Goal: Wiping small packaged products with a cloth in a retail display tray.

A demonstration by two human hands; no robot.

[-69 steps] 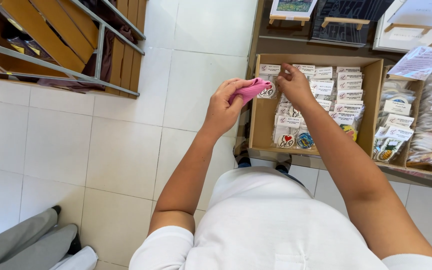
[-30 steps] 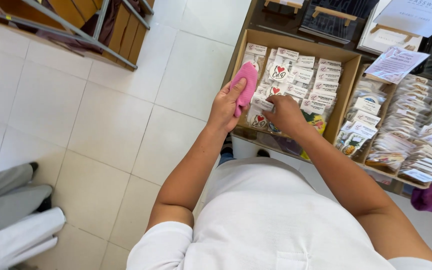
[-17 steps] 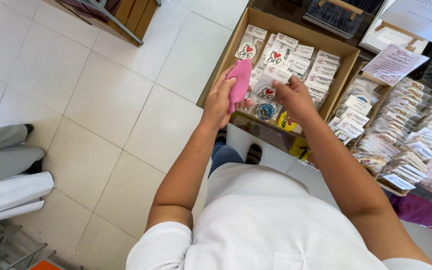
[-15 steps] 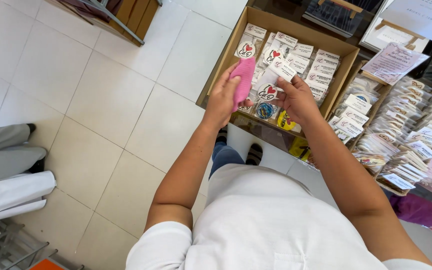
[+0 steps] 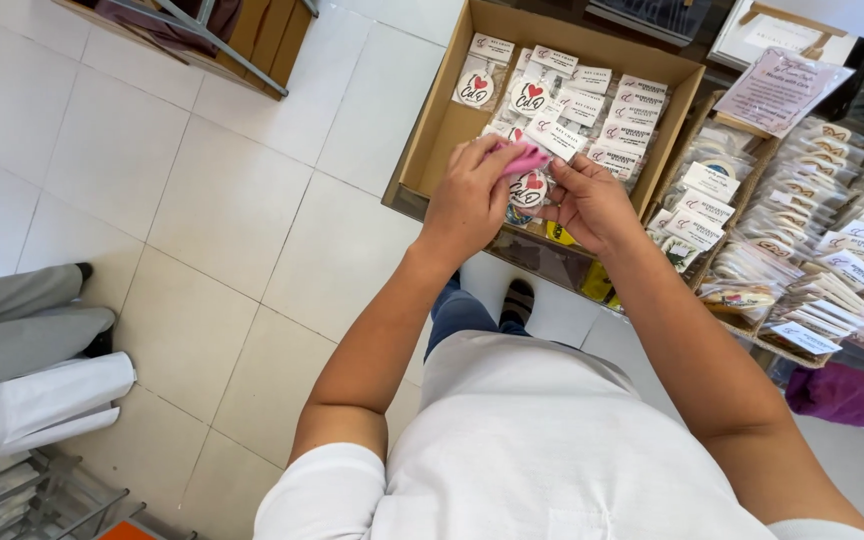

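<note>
A pink cloth [image 5: 527, 157] is held in the left hand [image 5: 467, 195], bunched between the fingers, with only a small part seen. Just beside it, a round keychain [image 5: 527, 190] in a clear packet is held by the right hand [image 5: 587, 205]; it is white with a red heart and dark lettering. Both are kept above the front edge of a cardboard box [image 5: 432, 140].

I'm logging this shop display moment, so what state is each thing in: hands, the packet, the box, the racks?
Left hand: closed on a pink cloth.
Pink cloth: bunched, pressed to the packet.
Right hand: gripping a round keychain packet.
Keychain packet: lifted over the box, partly covered.
Cardboard box: open, packets in rows.
Side racks: full of bagged items.
</note>
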